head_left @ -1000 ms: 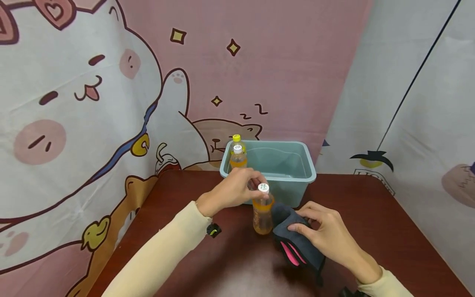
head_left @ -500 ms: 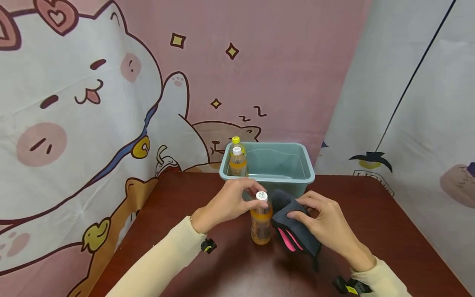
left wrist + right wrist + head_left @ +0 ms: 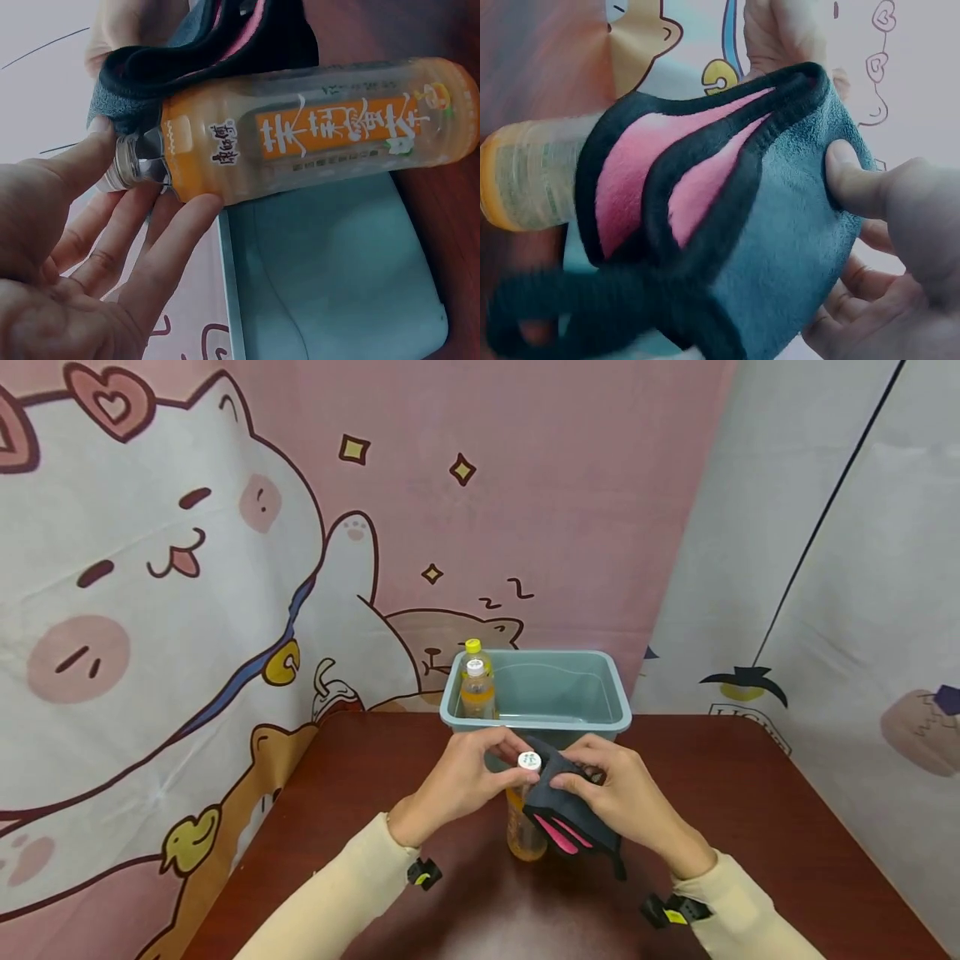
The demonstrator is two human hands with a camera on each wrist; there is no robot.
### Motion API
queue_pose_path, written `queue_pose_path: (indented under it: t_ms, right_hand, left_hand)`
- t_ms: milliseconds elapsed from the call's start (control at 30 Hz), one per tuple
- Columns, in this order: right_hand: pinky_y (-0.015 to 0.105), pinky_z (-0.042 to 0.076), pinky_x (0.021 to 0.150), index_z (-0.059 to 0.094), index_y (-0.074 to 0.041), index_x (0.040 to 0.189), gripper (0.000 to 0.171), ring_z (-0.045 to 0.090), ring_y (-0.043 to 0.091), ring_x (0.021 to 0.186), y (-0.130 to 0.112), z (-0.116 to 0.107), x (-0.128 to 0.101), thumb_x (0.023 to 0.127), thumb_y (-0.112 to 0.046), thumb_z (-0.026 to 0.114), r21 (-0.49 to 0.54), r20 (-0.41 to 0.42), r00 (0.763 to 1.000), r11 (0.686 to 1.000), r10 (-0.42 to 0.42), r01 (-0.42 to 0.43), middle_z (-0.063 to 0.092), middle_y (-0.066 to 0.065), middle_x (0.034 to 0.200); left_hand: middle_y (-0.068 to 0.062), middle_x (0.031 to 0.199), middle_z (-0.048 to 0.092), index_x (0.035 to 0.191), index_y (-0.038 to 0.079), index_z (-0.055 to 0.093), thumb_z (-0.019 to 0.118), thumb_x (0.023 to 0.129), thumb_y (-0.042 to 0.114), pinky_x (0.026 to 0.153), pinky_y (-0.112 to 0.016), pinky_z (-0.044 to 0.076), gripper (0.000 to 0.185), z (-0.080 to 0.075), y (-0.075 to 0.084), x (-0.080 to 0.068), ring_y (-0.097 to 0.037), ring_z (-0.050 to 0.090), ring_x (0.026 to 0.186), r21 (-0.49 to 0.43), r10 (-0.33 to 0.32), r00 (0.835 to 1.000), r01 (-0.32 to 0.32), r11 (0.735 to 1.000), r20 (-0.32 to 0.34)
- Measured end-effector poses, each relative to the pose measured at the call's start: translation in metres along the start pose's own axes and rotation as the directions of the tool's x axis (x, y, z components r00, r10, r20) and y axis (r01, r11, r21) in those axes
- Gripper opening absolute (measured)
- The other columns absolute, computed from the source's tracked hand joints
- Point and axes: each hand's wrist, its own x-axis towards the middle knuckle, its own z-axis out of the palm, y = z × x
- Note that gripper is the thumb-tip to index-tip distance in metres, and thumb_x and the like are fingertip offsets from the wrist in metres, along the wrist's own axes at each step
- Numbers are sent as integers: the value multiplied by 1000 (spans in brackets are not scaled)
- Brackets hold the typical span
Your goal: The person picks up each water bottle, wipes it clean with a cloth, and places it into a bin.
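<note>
My left hand (image 3: 474, 768) pinches the neck of a clear plastic tea bottle (image 3: 330, 127) just under its white cap. The bottle has an orange label with white characters and stands upright over the table. In the right wrist view, my right hand (image 3: 900, 232) grips a folded cloth (image 3: 787, 195), grey-blue and fuzzy with black edging, a pink inner side and a dark hanging loop. This cloth (image 3: 573, 797) lies against the bottle's right side near the cap, covering part of it in the head view.
Behind the hands stands a blue-green plastic basin (image 3: 551, 725). Inside its left end are a white-capped bottle (image 3: 477, 693) and a yellow-capped bottle (image 3: 473, 647). The dark red table (image 3: 712, 802) reaches a cartoon-printed backdrop (image 3: 585, 485).
The right hand has moved left with the cloth, bringing it against the bottle. The left hand and bottle have shifted slightly down in the head view.
</note>
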Motion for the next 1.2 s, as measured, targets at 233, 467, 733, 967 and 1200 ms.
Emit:
queue_pose_path:
  t_ms: [233,467,733,967,1200]
  right_hand:
    - [25,62,77,89,-12,127,31,66,8,98,-2,13,5,97,-14,97,-7,72,997,1000,5,-4,74,-6,114]
    - [23,58,70,91,-17,112,19,66,2,87,-6,11,8,95,-14,98,-33,63,997,998,-47,49,76,-9,102]
    - [22,59,70,90,-17,113,20,68,-1,86,-4,7,6,95,-14,97,-82,88,994,994,-70,77,79,-9,102]
    - [21,60,70,90,-17,112,19,68,-3,86,1,7,1,95,-15,97,-91,122,990,993,-68,79,79,-9,102]
    - [21,59,69,90,-13,114,19,65,-4,83,6,5,-4,97,-18,96,-89,195,981,995,-21,39,80,-8,102]
  left_hand:
    - [5,106,87,119,20,83,98,98,30,78,-25,63,28,0,-4,-2,-8,78,96,-3,-53,999,53,999,-4]
    - [4,105,86,120,19,83,97,99,30,77,-24,63,28,-1,0,-3,-5,74,92,3,-28,1000,28,1000,12]
    - [6,101,86,121,20,83,97,99,30,74,-22,62,28,-1,3,-3,-5,73,90,9,-25,1000,25,1000,4]
    - [8,98,83,121,22,83,97,99,31,70,-23,60,28,1,1,-7,-7,70,88,19,-54,999,54,998,-6]
    - [7,99,84,122,23,83,97,98,32,70,-23,60,29,0,2,-7,-7,70,88,25,-45,999,45,999,-11]
